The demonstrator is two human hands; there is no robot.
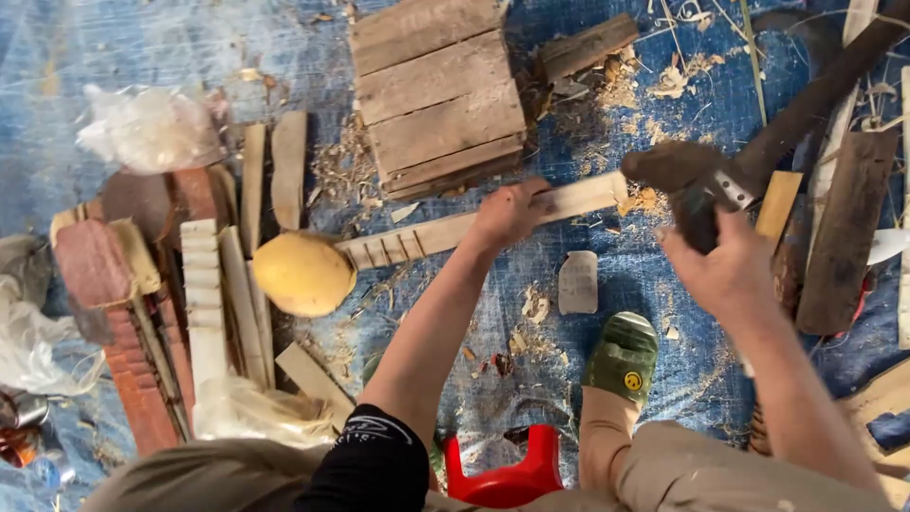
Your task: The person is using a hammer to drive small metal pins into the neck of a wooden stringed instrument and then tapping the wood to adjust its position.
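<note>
The left hand (pixel 510 212) is closed over a long, pale wooden neck piece (pixel 445 230) that lies on the blue tarp (pixel 142 47). Its long axis runs nearly left to right across the view, tilted so the right end (pixel 607 192) sits a little higher in the picture than the left. The left end meets a rounded, yellowish gourd-shaped body (pixel 303 274), and a few dark slots are cut across the neck just beside that body. The hand grips the neck right of its middle, fingers wrapped over the top edge.

The right hand (pixel 725 270) is shut around the dark handle of a heavy chopping knife (pixel 787 123), whose long dark blade points up and to the right, away from the person. A metal collar (pixel 730 190) shows just above the fist.

Just above the neck stands a small wooden pallet block (pixel 438 95), with wood shavings (pixel 654 85) scattered beside it. To the left lie notched pale slats (pixel 204 294) and red bricks (pixel 133 379). A green sandal (pixel 623 356) rests on the tarp below the neck, and a red plastic stool (pixel 502 474) shows at the bottom edge
</note>
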